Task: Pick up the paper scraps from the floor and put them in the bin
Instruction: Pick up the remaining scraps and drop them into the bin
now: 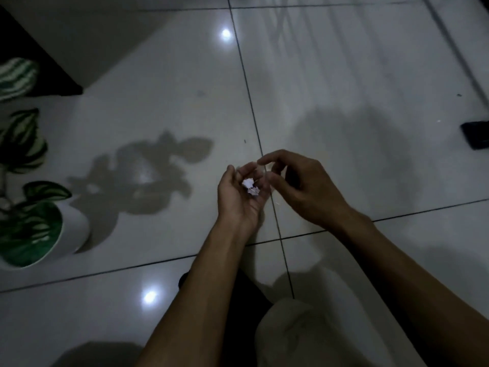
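— Glossy pale floor tiles (164,83) with dark grout lines fill our head view, dim, with two bright lamp reflections. What do we take as our landmark?

— Our potted plant (31,221), the white pot with striped green leaves at the frame's left edge. Its shadow falls on the tile just beside it, toward our hands.

— And the paper scraps (250,187)?

— Well to the right of the plant, in the cupped palm of our left hand (242,193). We see two small crumpled white bits, touching each other, the upper one brighter.

— What can't we make out?

— Whether more scraps lie under those two; the light is poor and they are tiny. Far from the plant, at the right edge, a dark flat object (476,135) is cut off and we cannot name it. Something pale (288,337) sits low between our forearms, cut by the bottom edge.

— How are our hands?

— Left hand palm up, fingers curled loosely around the scraps, cradling rather than clamping. Our right hand (296,182) hovers just beside it, farther from the plant, palm down, thumb and forefinger apart in a curved pinch shape with nothing we can see between them. Both forearms reach in from the bottom.
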A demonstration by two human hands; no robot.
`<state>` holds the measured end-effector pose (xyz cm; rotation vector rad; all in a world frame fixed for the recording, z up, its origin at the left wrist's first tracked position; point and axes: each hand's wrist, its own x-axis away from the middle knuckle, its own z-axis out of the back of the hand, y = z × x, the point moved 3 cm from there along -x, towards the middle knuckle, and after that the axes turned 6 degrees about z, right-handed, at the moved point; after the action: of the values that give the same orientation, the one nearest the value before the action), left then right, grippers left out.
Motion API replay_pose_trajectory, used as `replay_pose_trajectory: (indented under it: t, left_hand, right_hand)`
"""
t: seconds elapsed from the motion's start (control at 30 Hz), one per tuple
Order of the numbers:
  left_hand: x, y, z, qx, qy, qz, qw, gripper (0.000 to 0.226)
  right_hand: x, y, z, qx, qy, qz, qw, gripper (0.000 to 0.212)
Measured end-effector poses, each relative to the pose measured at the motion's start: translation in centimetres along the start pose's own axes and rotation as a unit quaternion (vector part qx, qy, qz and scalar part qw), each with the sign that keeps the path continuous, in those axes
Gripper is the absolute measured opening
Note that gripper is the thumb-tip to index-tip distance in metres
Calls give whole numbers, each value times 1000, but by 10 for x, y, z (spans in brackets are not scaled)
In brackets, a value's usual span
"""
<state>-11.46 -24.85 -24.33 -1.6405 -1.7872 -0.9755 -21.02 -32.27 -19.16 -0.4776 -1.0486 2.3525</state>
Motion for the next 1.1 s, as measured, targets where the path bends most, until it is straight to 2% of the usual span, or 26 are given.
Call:
replay_pose_trajectory:
  t: [0.1, 0.23, 0.47, 0.63, 0.73, 0.83, 1.0, 1.1]
  left_hand:
    - [6, 11, 11, 6, 15, -22, 1000, 41]
    - [23, 30, 30, 15, 14, -59, 998, 41]
    - [71, 63, 91, 77, 21, -108, 991, 44]
    - [105, 86, 137, 144, 42, -141, 979, 36]
    - [116, 95, 151, 154, 24, -147, 977, 35]
    - [123, 97, 162, 177, 4, -147, 973, 36]
    - [131, 100, 184, 209, 10, -160, 965, 35]
    - [144, 103, 199, 231, 26, -160, 959, 34]
  right_hand:
    - [-3, -2, -7, -17, 41, -14, 999, 18]
    - [-9, -13, -30, -58, 28, 0, 998, 19]
    - [-28, -42, -99, -118, -84, -9, 989, 38]
    - [-53, -84, -145, -142, -144, 3, 979, 55]
    - [-64, -112, -171, -178, -188, 17, 966, 58]
    - [-65, -132, -193, -158, -224, 30, 961, 62]
    - [-56, -149, -221, -108, -198, 84, 971, 83]
    - [-53, -156, -235, -93, -198, 68, 973, 78]
